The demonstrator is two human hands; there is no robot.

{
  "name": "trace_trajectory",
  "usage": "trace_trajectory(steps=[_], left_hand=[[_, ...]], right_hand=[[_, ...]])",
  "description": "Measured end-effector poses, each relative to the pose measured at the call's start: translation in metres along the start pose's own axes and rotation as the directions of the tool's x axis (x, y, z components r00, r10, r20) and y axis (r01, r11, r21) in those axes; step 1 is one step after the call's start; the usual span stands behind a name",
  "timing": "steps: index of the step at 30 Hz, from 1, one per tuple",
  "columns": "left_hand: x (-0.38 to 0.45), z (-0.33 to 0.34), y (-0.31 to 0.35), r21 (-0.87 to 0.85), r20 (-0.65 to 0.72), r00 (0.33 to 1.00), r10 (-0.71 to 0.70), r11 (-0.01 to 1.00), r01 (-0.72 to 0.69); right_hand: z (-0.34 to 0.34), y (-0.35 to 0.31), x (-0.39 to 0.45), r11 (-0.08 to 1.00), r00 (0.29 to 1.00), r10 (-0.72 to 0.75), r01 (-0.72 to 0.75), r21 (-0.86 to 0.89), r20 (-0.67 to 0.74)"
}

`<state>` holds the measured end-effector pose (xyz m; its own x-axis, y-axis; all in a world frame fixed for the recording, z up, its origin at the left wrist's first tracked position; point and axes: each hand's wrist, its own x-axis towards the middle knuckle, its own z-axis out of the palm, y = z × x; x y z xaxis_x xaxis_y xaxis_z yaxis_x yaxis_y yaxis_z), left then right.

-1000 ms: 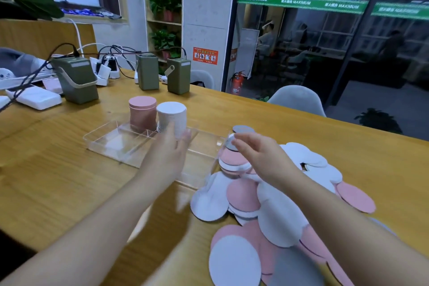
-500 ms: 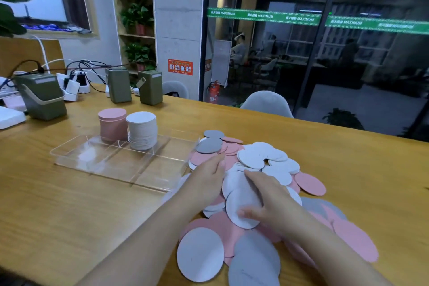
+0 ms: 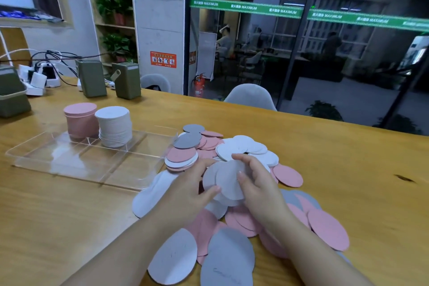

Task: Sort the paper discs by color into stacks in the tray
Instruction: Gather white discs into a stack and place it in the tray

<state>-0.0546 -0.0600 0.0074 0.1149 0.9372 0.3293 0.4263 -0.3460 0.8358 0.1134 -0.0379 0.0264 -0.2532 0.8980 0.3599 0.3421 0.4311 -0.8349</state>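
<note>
A loose heap of pink, white and grey paper discs covers the table's middle. Above the heap, my left hand and my right hand hold a few white discs between them, thumbs and fingers curled round the edges. To the left lies a clear divided tray. Its far compartments hold a tall pink stack and a white stack side by side.
Green box-shaped devices and white chargers with cables stand along the table's far left. A grey chair sits behind the far edge. Bare wood lies at the near left and far right.
Both hands came together over the heap and lifted a few white discs off it. A second ago my left hand was at the white stack in the tray.
</note>
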Motion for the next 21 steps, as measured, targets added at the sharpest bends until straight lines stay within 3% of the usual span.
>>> trace_trajectory(steps=[3, 5, 8, 14, 21], left_hand=[[0.001, -0.002, -0.001, -0.039, -0.031, 0.999, 0.026, 0.999, -0.027], [0.001, -0.005, 0.000, -0.037, -0.076, 0.995, 0.063, 0.997, -0.066], [0.002, -0.008, -0.002, -0.011, -0.149, 0.984, 0.097, 0.995, -0.100], [0.004, -0.010, -0.001, 0.030, -0.252, 0.929, 0.270, 0.962, -0.271], [0.006, -0.011, -0.005, -0.002, -0.281, 0.915, 0.288, 0.954, -0.301]], right_hand=[[-0.001, -0.001, 0.001, 0.998, 1.000, 0.011, -0.012, 0.056, 0.024], [-0.003, 0.000, 0.001, 1.000, 0.999, -0.016, 0.016, 0.004, 0.044], [-0.004, 0.005, 0.000, 0.986, 0.993, -0.109, 0.113, -0.122, 0.037], [-0.004, 0.011, 0.001, 0.926, 0.934, -0.353, 0.343, -0.156, -0.044], [-0.005, 0.016, 0.003, 0.946, 0.941, -0.314, 0.299, -0.124, -0.125]])
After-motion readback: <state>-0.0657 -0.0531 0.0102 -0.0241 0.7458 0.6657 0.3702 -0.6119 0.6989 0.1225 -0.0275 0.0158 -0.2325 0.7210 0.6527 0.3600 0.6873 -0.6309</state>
